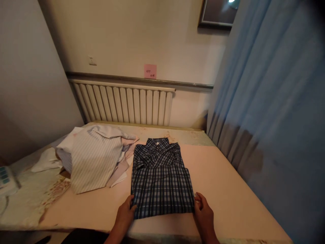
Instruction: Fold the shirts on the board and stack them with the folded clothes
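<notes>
A dark blue plaid shirt [164,186], folded into a rough rectangle, lies on the pale pink tabletop with its collar [157,144] pointing away from me. Its lower left edge is pinched by my left hand [127,209], the thumb over the cloth. At the lower right edge, my right hand [203,210] has its fingers curled about the side of the shirt. The near fold sits between the two hands, close to the table's front. Fingertips under the cloth are hidden.
A loose heap of clothes with a striped shirt [96,162] on top lies left of the plaid shirt. A white device [7,181] stands at the far left. Behind the table [241,203] is a radiator [124,103]; a blue curtain [274,101] hangs along the right.
</notes>
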